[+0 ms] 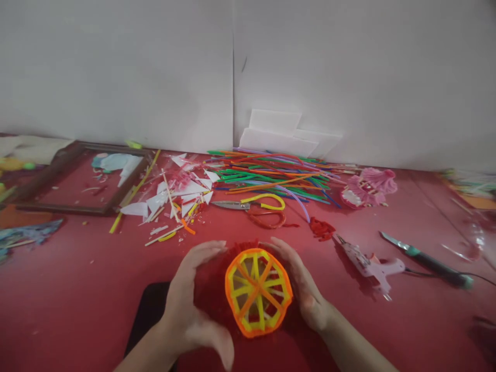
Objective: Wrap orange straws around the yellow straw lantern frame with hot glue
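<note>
A round craft piece [258, 293] made of orange and yellow pipe cleaners stands in front of me on the red table, its orange rim crossed by yellow and orange spokes. Red fuzzy strands show behind its upper edge. My left hand [194, 305] is open to the left of it, thumb and fingers spread, with a gap between palm and rim. On the other side, my right hand [300, 287] curves along the piece with fingers stretched out. Whether the right fingertips touch it behind the rim, I cannot tell. A dark phone-like slab [149, 312] lies partly under my left forearm.
Behind the hands lie scissors [251, 204], a heap of coloured pipe cleaners [271, 173] and white paper scraps [189, 191]. To the right are a hot glue gun [372, 261], a knife [430, 263] and a pink flower-like craft [370, 187]. A brown frame [65, 207] lies left.
</note>
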{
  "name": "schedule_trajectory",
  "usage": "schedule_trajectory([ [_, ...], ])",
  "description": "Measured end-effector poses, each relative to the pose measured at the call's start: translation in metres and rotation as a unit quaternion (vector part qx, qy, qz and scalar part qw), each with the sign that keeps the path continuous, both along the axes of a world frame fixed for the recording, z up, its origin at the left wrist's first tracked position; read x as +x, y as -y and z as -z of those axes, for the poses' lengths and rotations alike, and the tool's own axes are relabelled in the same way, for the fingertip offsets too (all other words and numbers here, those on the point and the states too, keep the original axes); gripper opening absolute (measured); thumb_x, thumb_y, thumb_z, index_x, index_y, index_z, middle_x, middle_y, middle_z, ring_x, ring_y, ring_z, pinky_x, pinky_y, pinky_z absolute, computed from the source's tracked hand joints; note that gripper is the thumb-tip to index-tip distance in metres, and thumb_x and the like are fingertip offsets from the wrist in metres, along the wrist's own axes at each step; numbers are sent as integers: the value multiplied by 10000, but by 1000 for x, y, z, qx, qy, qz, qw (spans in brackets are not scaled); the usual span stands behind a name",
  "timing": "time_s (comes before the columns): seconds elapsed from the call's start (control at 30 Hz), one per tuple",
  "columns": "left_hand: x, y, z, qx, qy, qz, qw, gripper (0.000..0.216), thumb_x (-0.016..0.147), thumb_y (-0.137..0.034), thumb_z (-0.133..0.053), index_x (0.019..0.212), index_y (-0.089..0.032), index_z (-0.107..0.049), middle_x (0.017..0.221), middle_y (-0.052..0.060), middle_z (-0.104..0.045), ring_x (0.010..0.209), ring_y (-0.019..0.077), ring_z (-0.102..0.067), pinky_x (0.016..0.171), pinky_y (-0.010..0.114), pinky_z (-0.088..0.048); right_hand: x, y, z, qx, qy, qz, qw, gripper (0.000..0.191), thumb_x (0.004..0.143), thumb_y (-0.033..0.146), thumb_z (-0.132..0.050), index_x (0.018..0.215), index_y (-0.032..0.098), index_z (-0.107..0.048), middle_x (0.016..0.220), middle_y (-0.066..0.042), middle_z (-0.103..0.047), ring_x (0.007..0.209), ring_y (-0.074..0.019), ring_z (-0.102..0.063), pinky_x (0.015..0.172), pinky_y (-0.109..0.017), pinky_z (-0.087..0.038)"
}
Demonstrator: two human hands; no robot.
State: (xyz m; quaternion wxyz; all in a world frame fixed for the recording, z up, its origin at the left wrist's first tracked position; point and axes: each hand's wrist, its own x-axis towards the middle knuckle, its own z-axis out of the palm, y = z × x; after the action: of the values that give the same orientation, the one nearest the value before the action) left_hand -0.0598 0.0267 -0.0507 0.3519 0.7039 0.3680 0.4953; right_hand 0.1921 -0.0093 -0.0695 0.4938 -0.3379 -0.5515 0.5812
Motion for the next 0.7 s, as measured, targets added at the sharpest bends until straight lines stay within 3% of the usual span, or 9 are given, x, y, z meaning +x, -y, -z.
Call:
schedule_trajectory([
  [0.17,0,7,5,-56,-60,120,989,1360,401,-702,-880,1540,-356,-223,1535,190,-371,1354,449,-504,1091,560,-487,4,1,2,-8,-14,-26,1000,901,794,739,-616,1560,413,-270,1600,-40,-389,1461,-320,-395,1174,-486,-372],
  [0.3,1,7,0,-53,-87,157,982,1429,439,-504,-969,1545,-431,-66,1471,170,-482,1277,420,-591,1008,557,-558,7,2,4,-5,41,-4,999,844,826,603,-685,1551,406,-299,1591,-48,-399,1451,-321,-406,1180,-502,-358],
  [0.4,3,5,-2,-63,-85,158,982,1239,613,-391,-934,1527,-430,-98,1384,148,-549,1204,369,-652,970,501,-592,6,2,4,-46,43,24,998,813,827,545,-716,1531,415,-331,1503,-50,-502,1360,-309,-516,1131,-500,-423],
  [0.47,5,4,0,-64,-73,135,986,1105,707,-321,-878,1511,-423,-126,1370,150,-532,1195,348,-656,965,477,-595,3,-1,2,-73,-10,48,996,765,826,604,-683,1501,394,-392,1405,-55,-590,1272,-303,-595,1065,-486,-490],
  [0.6,11,-1,2,-138,30,114,983,1040,715,-282,-871,1455,-407,-151,1323,126,-538,1109,287,-703,865,387,-635,0,-12,2,-91,-116,127,981,635,870,721,-512,1367,330,-558,1266,-75,-698,1196,-294,-654,1039,-483,-515],
  [0.7,15,-4,0,-153,111,81,979,1021,649,-278,-914,1389,-367,-217,1263,83,-596,1098,259,-706,912,391,-611,0,-15,6,-77,-105,149,980,583,882,695,-515,1298,298,-614,1279,-88,-701,1212,-295,-647,1074,-499,-488],
])
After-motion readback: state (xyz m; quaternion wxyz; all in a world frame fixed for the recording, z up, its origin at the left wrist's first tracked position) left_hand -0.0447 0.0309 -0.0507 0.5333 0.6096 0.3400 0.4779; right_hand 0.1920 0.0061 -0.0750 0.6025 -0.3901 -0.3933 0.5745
